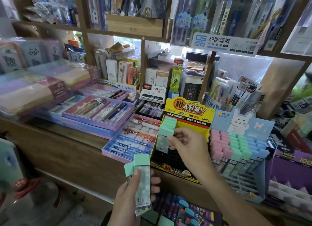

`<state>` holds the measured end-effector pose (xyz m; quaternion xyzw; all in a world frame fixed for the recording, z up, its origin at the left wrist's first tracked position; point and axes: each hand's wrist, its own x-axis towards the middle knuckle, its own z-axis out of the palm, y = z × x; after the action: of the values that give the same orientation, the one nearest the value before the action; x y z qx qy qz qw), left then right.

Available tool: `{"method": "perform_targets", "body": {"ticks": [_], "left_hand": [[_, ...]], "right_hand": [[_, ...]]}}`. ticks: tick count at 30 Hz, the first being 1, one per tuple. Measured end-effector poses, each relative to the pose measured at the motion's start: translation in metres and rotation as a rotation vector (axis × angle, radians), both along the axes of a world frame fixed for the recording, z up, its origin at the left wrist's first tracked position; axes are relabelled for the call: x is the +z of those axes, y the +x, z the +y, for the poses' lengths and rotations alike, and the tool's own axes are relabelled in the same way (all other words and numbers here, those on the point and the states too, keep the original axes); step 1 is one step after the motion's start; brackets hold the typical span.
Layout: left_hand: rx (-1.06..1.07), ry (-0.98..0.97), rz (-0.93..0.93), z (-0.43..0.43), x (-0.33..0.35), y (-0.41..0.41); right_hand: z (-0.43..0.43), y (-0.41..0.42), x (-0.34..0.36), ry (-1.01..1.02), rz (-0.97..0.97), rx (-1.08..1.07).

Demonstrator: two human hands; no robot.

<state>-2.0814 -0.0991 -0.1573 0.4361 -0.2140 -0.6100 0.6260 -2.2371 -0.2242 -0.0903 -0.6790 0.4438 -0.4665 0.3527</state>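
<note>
Head view: the right hand (187, 144), arm reaching forward, pinches a green case (164, 138) at the left side of the yellow box (187, 111); the left hand (128, 197), fingers curled, grips two cases (141, 178) below the counter (67, 151) edge.

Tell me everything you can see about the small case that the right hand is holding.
The case is a slim box with a mint-green cap and a clear body that shows a pale pattern; it looks like plastic. It stands almost upright at the front of the row of mint caps in the yellow display box. The right hand pinches its side.
</note>
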Motion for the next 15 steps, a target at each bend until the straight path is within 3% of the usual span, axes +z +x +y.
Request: {"method": "perform_targets", "body": {"ticks": [15], "left_hand": [[-0.022,-0.016,0.008,-0.0025,-0.0041,0.0002]], "right_hand": [[-0.0038,0.0021,-0.0028,0.045,0.076,0.004]]}}
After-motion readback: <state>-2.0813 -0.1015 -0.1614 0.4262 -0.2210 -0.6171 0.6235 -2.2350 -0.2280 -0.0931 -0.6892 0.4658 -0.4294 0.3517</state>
